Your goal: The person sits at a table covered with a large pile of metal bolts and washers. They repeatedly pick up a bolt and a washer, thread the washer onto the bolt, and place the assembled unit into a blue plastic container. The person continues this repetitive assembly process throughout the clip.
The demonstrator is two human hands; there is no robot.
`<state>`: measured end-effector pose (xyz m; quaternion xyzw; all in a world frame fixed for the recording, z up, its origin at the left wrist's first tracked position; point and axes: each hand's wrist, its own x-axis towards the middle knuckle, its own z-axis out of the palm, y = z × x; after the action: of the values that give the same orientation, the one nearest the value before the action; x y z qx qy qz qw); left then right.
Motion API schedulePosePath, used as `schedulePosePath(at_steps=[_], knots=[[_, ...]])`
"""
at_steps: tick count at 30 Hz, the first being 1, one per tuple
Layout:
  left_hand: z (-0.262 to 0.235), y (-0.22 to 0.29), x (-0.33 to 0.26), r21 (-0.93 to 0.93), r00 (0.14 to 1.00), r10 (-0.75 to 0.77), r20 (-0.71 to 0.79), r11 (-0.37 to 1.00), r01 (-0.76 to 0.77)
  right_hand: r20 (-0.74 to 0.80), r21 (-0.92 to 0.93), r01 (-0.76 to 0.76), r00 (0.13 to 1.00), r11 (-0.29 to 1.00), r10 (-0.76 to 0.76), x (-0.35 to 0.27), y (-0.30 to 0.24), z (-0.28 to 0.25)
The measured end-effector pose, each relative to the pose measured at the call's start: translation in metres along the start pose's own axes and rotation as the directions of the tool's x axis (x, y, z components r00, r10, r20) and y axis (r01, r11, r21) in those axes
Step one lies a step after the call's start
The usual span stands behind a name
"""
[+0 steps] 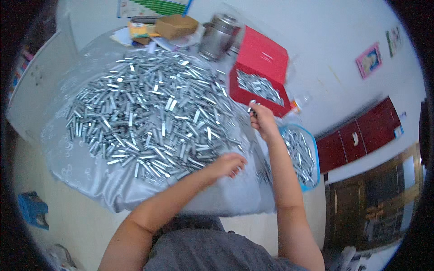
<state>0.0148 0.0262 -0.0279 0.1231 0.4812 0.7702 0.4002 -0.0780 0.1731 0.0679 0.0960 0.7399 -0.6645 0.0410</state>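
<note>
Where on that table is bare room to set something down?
Bare tablecloth shows left of the metal pieces and between the left hand and the front edge. Crowded: the middle, and the right around the red box and blue tub.

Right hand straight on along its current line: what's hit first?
Probably the near wall of the open red box, just ahead of the right hand's fingertips. Depth is unclear from this single view, so it might pass above the rim instead.
</note>
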Motion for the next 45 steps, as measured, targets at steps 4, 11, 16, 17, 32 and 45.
schedulePosePath(at_steps=[4, 11, 16, 17, 32, 45], knots=[[-0.002, 0.018, -0.013, -0.140, 0.975, 0.205, -0.086, 0.966, -0.216, -0.164, -0.249, -0.002, 0.986, 0.969, -0.040, -0.026, 0.055, -0.038], [-0.013, 0.027, -0.020, 0.200, 0.766, 0.549, -0.334, 0.836, -0.511, -0.193, -0.165, 0.370, 0.897, 0.914, -0.398, -0.020, 0.096, -0.041], [-0.021, 0.025, -0.024, 0.472, 0.584, 0.743, -0.327, 0.664, -0.579, -0.200, -0.175, 0.486, 0.834, 0.856, -0.514, -0.016, 0.095, -0.039], [-0.023, 0.027, -0.023, 0.494, 0.572, 0.745, -0.343, 0.661, -0.565, -0.217, -0.173, 0.497, 0.823, 0.850, -0.525, -0.014, 0.094, -0.039], [-0.022, 0.029, -0.021, 0.610, 0.491, 0.787, -0.373, 0.607, -0.509, -0.225, -0.157, 0.271, 0.927, 0.950, -0.302, -0.041, 0.071, -0.054], [-0.076, 0.053, -0.030, 0.742, 0.014, 0.827, -0.562, 0.511, -0.433, -0.228, -0.498, 0.432, 0.771, 0.752, -0.594, -0.051, 0.063, -0.047]])
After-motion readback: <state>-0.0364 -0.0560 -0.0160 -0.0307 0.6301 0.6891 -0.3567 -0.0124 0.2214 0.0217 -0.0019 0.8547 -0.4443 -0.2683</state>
